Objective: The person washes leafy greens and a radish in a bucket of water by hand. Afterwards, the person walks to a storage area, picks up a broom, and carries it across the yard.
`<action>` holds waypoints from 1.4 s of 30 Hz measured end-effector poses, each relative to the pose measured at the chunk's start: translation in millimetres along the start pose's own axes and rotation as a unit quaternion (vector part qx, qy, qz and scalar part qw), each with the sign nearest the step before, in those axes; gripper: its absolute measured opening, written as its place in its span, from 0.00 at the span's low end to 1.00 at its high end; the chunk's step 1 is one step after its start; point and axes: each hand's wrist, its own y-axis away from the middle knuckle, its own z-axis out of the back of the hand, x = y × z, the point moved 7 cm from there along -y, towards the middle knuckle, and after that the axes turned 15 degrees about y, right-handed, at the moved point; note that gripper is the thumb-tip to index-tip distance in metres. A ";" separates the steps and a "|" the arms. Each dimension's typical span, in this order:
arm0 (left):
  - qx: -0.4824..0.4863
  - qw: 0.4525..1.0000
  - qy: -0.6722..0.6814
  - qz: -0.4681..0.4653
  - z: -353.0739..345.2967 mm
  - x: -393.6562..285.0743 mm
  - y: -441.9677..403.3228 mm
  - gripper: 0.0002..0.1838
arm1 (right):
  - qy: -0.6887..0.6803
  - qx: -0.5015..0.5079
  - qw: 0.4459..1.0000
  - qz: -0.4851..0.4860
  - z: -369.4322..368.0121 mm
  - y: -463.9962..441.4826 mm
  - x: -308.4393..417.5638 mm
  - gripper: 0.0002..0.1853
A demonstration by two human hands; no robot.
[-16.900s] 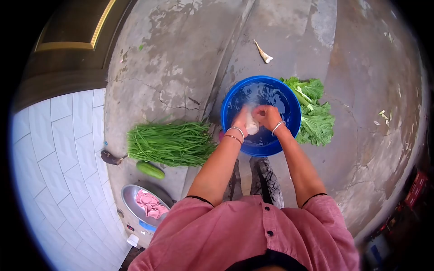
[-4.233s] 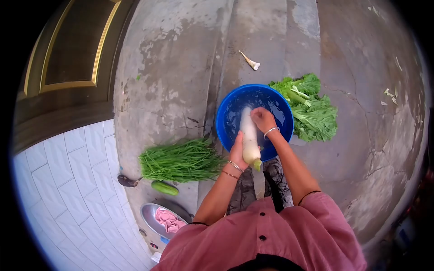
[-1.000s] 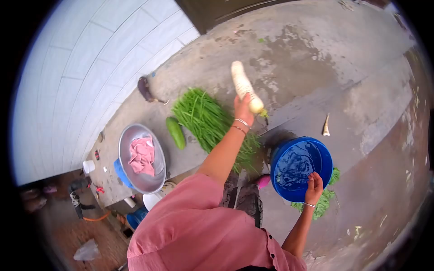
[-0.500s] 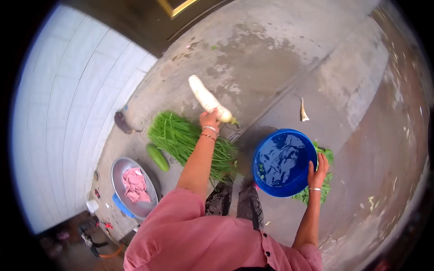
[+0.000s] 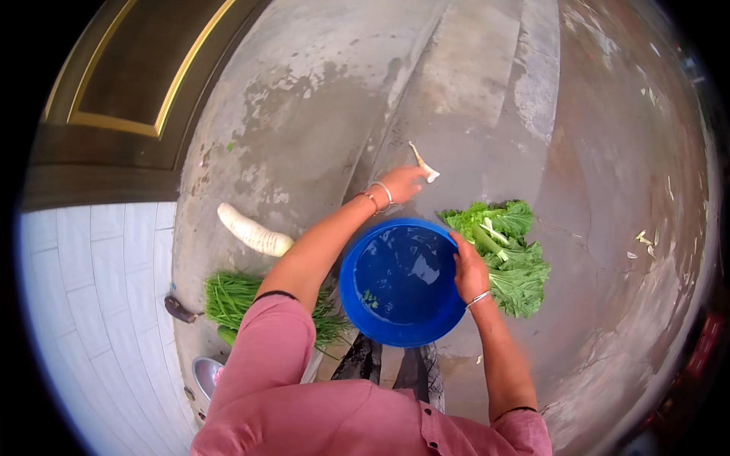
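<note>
My left hand (image 5: 403,183) reaches past the far side of the blue basin (image 5: 352,305), its fingers stretched out at the thick end of a small white root trimming (image 5: 426,166) on the wet concrete. Whether the fingertips touch it, I cannot tell. At the basin's right side my right hand (image 5: 471,267) grips the rim. Water with a few green bits lies inside the basin. Leafy greens (image 5: 521,277) lie on the ground just beyond my right hand. A large white radish (image 5: 253,230) rests on the floor left of my left forearm.
Green stalks (image 5: 228,299) lie at left, partly behind my left arm, beside a cucumber (image 5: 226,335). An eggplant (image 5: 182,309) and a metal bowl (image 5: 204,375) are near the tiled wall (image 5: 99,304). A dark door (image 5: 137,68) stands at upper left.
My left hand has let go of the white radish, now on the floor, and moved across to the root trimming. My right hand stays at the basin's rim. The view has turned right.
</note>
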 end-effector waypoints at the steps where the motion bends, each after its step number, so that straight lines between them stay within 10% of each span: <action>1: 0.029 0.989 -0.121 -0.077 -17.9 12.4 -24.8 0.16 | 0.003 0.001 1.000 -0.008 0.7 -0.4 -1.3 0.24; 3: 0.070 0.956 -0.237 -0.158 -43.9 12.4 -58.9 0.16 | 0.001 0.017 1.000 -0.020 3.1 -1.0 -3.2 0.25; 5: 0.132 0.901 -0.413 -0.010 -57.4 33.0 -86.8 0.16 | -0.003 0.018 0.999 -0.036 8.1 -2.3 -3.7 0.25; 17: 0.085 0.867 -0.490 -0.040 -59.1 41.8 -105.2 0.14 | -0.047 0.010 0.997 -0.060 2.3 1.5 -13.6 0.23; 19: -0.005 0.997 -0.078 0.009 -27.8 17.3 -100.1 0.14 | -0.042 0.011 0.998 -0.052 4.8 1.0 -12.9 0.25; 21: -0.029 0.996 0.073 -0.037 -1.3 -37.7 -65.7 0.14 | -0.058 0.006 0.997 -0.054 8.5 0.2 -9.8 0.23; 23: -0.082 0.892 0.439 -0.069 29.9 -83.7 -15.3 0.16 | -0.061 -0.002 0.997 -0.048 8.6 1.6 -10.0 0.23; 26: -0.001 0.790 0.606 -0.092 30.1 -112.3 61.4 0.18 | -0.064 -0.011 0.997 -0.029 7.2 2.6 -9.3 0.22; 36: -0.053 0.591 0.787 0.167 -124.6 15.1 202.4 0.15 | 0.052 -0.191 0.975 0.099 40.8 37.2 70.8 0.16; 42: -0.144 0.549 0.784 0.252 -140.7 92.7 198.1 0.10 | -0.200 -0.073 0.933 -0.290 -120.0 46.1 -28.9 0.14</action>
